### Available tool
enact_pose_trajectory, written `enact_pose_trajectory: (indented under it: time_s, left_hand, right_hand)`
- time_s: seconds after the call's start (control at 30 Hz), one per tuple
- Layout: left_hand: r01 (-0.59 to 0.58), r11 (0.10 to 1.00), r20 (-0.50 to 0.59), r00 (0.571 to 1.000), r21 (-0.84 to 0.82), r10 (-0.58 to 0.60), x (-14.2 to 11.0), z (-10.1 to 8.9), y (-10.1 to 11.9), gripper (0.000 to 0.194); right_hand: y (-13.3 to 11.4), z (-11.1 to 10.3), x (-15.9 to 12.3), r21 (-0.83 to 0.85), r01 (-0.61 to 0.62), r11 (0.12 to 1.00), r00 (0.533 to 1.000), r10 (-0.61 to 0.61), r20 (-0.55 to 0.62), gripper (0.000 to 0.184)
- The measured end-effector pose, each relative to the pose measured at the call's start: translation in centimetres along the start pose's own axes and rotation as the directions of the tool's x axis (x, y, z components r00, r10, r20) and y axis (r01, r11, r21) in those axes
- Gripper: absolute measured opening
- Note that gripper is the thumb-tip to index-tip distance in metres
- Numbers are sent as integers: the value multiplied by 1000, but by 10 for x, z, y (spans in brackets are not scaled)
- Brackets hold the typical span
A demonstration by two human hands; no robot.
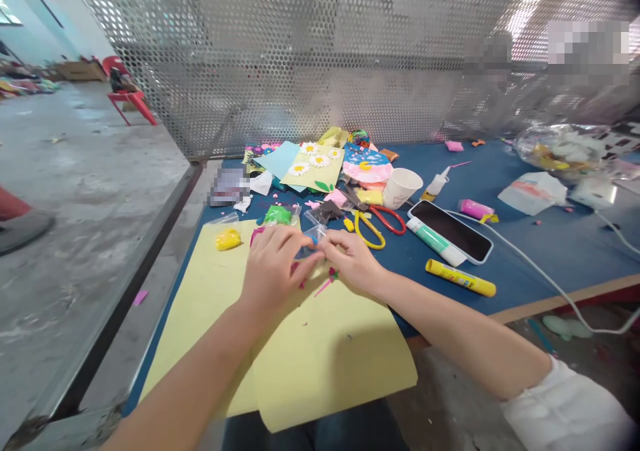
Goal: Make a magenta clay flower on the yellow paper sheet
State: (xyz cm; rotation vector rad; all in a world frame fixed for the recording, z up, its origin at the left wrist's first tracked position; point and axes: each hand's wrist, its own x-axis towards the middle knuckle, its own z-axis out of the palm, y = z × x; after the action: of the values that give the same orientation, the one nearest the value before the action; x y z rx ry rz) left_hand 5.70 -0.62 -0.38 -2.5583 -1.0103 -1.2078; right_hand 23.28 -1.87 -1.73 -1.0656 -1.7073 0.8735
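My left hand (273,271) and my right hand (350,259) meet over a large pale yellow sheet (310,364) on the blue table (550,244). Both hands pinch a small clear plastic bag (309,246) between their fingertips; something blue shows inside it. Small pink scraps (327,281) lie on the sheet just under my right hand. A yellow lump of clay in a bag (228,239) rests on the sheet left of my left hand, and a green one (277,215) lies just beyond.
Scissors with yellow and red handles (375,228), a phone (456,230), two glue sticks (460,278), a paper cup (400,188), a glue bottle (436,184) and flower paper crafts (313,164) lie beyond. A white cable (540,271) crosses right. A perforated metal screen (320,58) backs the table.
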Motion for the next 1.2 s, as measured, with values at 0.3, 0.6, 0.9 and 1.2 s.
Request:
enact_pose_trajectory:
  time_s: [0.3, 0.6, 0.9, 1.2]
  left_hand:
    - [175, 929, 124, 982, -326, -141, 3, -2, 9, 11]
    - [333, 805, 241, 940, -491, -241, 4, -3, 5, 16]
    - [272, 879, 195, 958, -391, -209, 3, -3, 3, 16]
    - [331, 845, 164, 943, -421, -288, 0, 0, 8, 10]
  right_hand:
    - [-2, -1, -4, -51, 229, 972, 971, -225, 76, 37]
    - [-6, 4, -5, 68, 43, 997, 998, -40, -44, 28]
    - [4, 6, -2, 318, -88, 944, 996, 90, 7, 11]
    - [1, 1, -1, 214, 31, 976, 997, -14, -81, 7]
